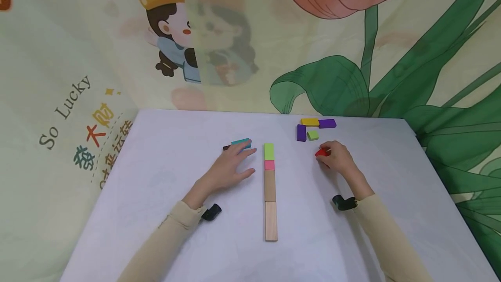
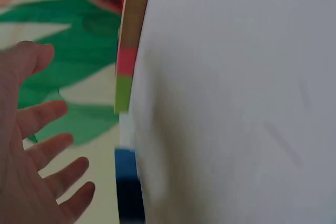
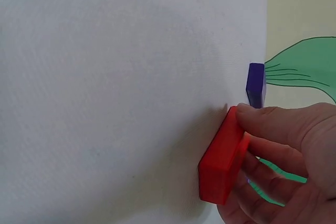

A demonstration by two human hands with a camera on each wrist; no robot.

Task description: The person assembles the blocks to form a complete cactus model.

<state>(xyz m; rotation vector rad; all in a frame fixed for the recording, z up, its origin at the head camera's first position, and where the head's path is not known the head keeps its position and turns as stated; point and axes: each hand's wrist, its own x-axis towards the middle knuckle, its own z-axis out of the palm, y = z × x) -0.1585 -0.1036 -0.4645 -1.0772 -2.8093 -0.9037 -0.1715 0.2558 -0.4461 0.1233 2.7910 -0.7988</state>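
While a hand (image 1: pixel 339 156) pinches a red block (image 3: pixel 223 153), purple blocks (image 1: pixel 301 133) lie beyond.

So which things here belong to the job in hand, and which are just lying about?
Likely in the job:
red block
right hand, pinching it
central row of four blocks

Apparently just lying about:
yellow block
two purple blocks
small green block
blue block
dark block

On white-covered table (image 1: pixel 225 256), one row, end to end, near to far: pale wooden oblong block (image 1: pixel 271 221), brown oblong block (image 1: pixel 270 185), pink block (image 1: pixel 269 165), lime-green oblong block (image 1: pixel 268 151). Left of row: left-hand grip (image 1: pixel 228 166), teal block (image 1: pixel 238 142) partly behind it. Right: red block (image 1: pixel 321 152) in right-hand grip (image 1: pixel 339 158). Beyond that: small green block (image 1: pixel 312 135), purple block (image 1: pixel 301 133) just left, yellow oblong block (image 1: pixel 310 122) behind, second purple block (image 1: pixel 327 123) right of yellow.
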